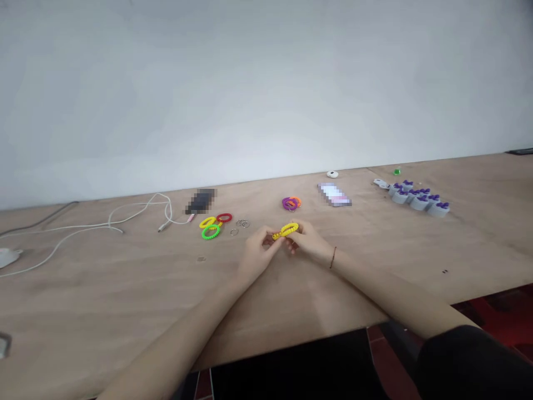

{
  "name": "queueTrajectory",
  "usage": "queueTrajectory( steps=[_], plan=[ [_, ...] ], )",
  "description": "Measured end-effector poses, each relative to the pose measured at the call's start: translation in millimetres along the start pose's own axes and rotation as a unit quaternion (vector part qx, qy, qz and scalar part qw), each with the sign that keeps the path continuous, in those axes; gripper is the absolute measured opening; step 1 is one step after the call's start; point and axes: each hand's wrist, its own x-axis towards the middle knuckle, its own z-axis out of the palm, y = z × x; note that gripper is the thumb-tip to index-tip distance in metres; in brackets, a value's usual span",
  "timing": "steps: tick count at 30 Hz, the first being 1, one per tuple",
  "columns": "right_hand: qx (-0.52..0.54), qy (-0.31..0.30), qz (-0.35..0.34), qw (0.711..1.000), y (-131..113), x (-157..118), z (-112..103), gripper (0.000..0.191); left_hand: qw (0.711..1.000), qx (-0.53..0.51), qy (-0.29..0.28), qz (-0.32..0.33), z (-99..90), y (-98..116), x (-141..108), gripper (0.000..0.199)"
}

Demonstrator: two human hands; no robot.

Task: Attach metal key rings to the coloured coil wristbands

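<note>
Between my two hands is a yellow coiled wristband [288,229], held just above the table. My left hand [259,248] pinches its left end, where a short piece of the coil sticks out. My right hand [307,242] has its fingers closed round the right side of the loop. Whether a metal ring is also in my fingers cannot be made out. Left of my hands lie a green coiled wristband [210,232], a red one [224,217] and a yellow one [207,222]. Several metal split rings [242,223] rest beside them. Beyond my hands sit purple and orange wristbands [290,204].
A dark phone [200,201] and white cables [137,206] lie to the left. At the back right are a lit phone [334,194], a white earbud case [332,174] and several grey cups with purple tops [420,200]. The wooden table [125,311] meets a white wall.
</note>
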Motion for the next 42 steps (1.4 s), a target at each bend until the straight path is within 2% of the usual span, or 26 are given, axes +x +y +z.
queueTrajectory(
  steps=[3,5,8,10,11,14,18,21,24,27,30,32,34,38,40,42],
  plan=[
    [-0.043,0.024,-0.044,0.998,0.3,-1.6,-0.3,0.009,0.999,-0.047,-0.003,-0.025,0.1,-3.2,2.2,0.024],
    [-0.120,0.063,-0.108,0.985,1.0,-2.9,-1.7,0.012,0.990,-0.111,-0.007,-0.084,1.0,-6.0,4.4,0.030],
    [-0.249,0.086,-0.197,0.944,1.8,-5.1,-4.0,0.012,0.947,-0.249,-0.045,-0.200,3.1,-7.8,6.9,0.041],
    [-0.289,0.073,-0.222,0.928,2.2,-6.1,-4.8,0.012,0.923,-0.302,-0.072,-0.226,4.1,-6.7,7.3,0.044],
    [-0.292,0.069,-0.224,0.927,2.5,-6.3,-4.9,0.013,0.922,-0.305,-0.080,-0.224,4.1,-6.0,7.3,0.043],
    [-0.245,0.074,-0.195,0.947,3.0,-5.4,-4.3,0.015,0.933,-0.276,-0.074,-0.217,2.6,-5.9,7.2,0.040],
    [-0.072,0.051,-0.093,0.992,-0.7,-2.7,-3.2,0.023,0.929,-0.277,-0.039,-0.243,-0.4,-10.7,8.5,0.034],
    [0.019,0.044,-0.021,0.999,-3.6,-0.5,-4.1,0.026,0.922,-0.293,-0.053,-0.248,-0.6,-11.6,8.7,0.025],
    [0.037,0.063,0.001,0.997,2.7,3.8,-7.0,0.027,0.917,-0.298,-0.064,-0.258,0.2,-9.6,9.5,0.020],
    [-0.018,0.081,-0.016,0.996,18.1,11.7,-7.5,0.023,0.929,-0.271,-0.029,-0.249,-4.6,-11.6,15.3,0.022],
    [-0.119,0.073,-0.062,0.988,30.6,22.8,-0.6,0.017,0.960,-0.150,0.059,-0.229,-23.8,-22.3,27.1,0.021],
    [-0.175,0.068,-0.098,0.977,33.3,32.1,8.7,0.016,0.966,-0.039,0.140,-0.214,-46.0,-34.0,35.3,0.023],
    [-0.209,0.067,-0.117,0.969,32.9,43.9,20.5,0.018,0.964,0.073,0.188,-0.175,-72.6,-48.2,40.9,0.025],
    [-0.245,0.066,-0.140,0.957,33.7,74.2,46.6,0.021,0.948,0.194,0.213,-0.132,-120.0,-79.6,41.4,0.022],
    [-0.256,0.072,-0.151,0.952,36.6,89.3,58.4,0.022,0.941,0.227,0.214,-0.131,-133.4,-93.3,38.8,0.023],
    [-0.277,0.076,-0.152,0.946,39.4,100.7,67.8,0.021,0.938,0.241,0.202,-0.144,-139.0,-103.3,36.8,0.025]
  ],
)
